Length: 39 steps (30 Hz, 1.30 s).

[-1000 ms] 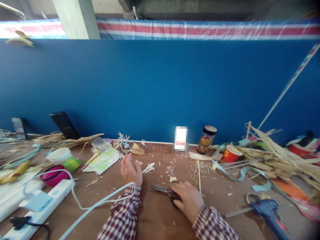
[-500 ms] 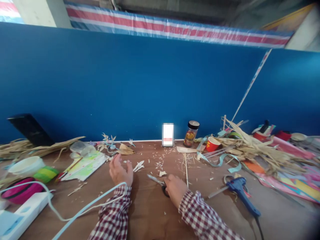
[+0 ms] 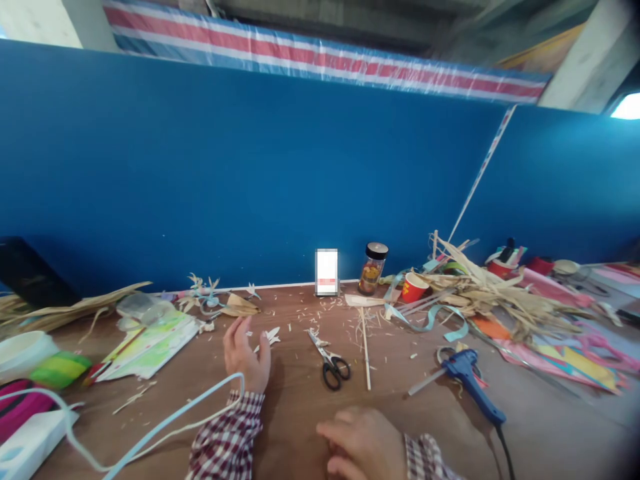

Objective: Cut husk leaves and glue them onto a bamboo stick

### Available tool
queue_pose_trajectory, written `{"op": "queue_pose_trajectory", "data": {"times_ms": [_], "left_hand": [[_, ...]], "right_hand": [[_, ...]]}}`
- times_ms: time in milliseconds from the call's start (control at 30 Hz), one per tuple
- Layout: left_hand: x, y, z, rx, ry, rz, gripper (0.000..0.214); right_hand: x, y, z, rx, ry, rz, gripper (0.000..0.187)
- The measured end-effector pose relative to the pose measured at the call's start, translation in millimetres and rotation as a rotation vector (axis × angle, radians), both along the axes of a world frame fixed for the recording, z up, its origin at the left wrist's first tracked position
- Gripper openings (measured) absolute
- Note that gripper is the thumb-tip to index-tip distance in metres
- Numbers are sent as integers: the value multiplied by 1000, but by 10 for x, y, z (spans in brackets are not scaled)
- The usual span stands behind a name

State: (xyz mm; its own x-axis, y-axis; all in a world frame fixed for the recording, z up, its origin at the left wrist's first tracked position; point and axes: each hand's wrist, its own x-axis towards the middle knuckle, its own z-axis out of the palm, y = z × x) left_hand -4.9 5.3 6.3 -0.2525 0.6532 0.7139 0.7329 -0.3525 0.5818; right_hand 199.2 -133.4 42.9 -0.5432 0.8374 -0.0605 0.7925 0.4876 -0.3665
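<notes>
Rested left hand point(image 3: 246, 357) on table point(image 3: 300, 420), fingers wide, empty. Held right hand point(image 3: 363, 443) near, loosely curled, empty, just short of scissors point(image 3: 327, 357) lying handles-near.

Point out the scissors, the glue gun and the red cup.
scissors point(image 3: 327, 360): head view, at the pivot.
glue gun point(image 3: 465, 367): head view, on the blue body.
red cup point(image 3: 414, 288): head view, on its side wall.

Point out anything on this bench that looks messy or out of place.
Pale husk scraps are strewn over the table around the scissors. The glue gun lies tipped on its side. A light blue cable is looped over the left sleeve, just behind the left hand.
</notes>
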Motion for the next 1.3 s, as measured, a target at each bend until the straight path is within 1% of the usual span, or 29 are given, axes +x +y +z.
{"op": "queue_pose_trajectory", "data": {"times_ms": [67, 167, 233, 300, 367, 400, 467, 500, 567, 633, 700, 767, 900, 1033, 1300], "left_hand": [[1, -4, -10, -4, 35, -32, 39], [-1, -2, -20, -17, 79, -39, 34], [1, 3, -22, -19, 88, -35, 35], [7, 7, -22, -23, 87, -44, 38], [16, 6, -21, -26, 78, -63, 42], [20, 4, -22, -29, 66, -68, 44], [22, 5, -26, -22, 22, -63, 47], [18, 11, -31, -7, -14, -49, 48], [-6, 36, -45, 41, -113, 1, 48], [-52, 76, -61, 84, -236, 70, 46], [-110, 120, -69, 90, -342, 142, 43], [-166, 153, -67, 78, -392, 197, 42], [-214, 173, -58, 63, -388, 231, 41], [-179, 177, -80, 58, -369, 203, 41], [-136, 174, -111, 19, -304, 120, 41]], "right_hand": [[-65, -36, -21, -2, -21, 10, 32], [-121, -65, -22, -11, -28, 12, 29], [-98, -42, 18, 4, 3, 14, 29], [-21, 58, 85, 64, 41, -34, 28], [105, 262, 157, 151, 51, -150, 25], [181, 402, 188, 169, 37, -192, 23], [347, 731, 230, 215, -63, -360, 22], [431, 905, 239, 220, -94, -413, 21], [585, 1231, 233, 219, -144, -491, 21], [704, 1494, 200, 197, -206, -575, 21], [783, 1680, 152, 156, -263, -643, 23], [827, 1799, 101, 114, -307, -687, 24], [854, 1915, 10, 61, -367, -724, 26], [865, 1941, -51, 79, -400, -731, 26], [947, 1869, -73, 127, -357, -645, 25]]}}
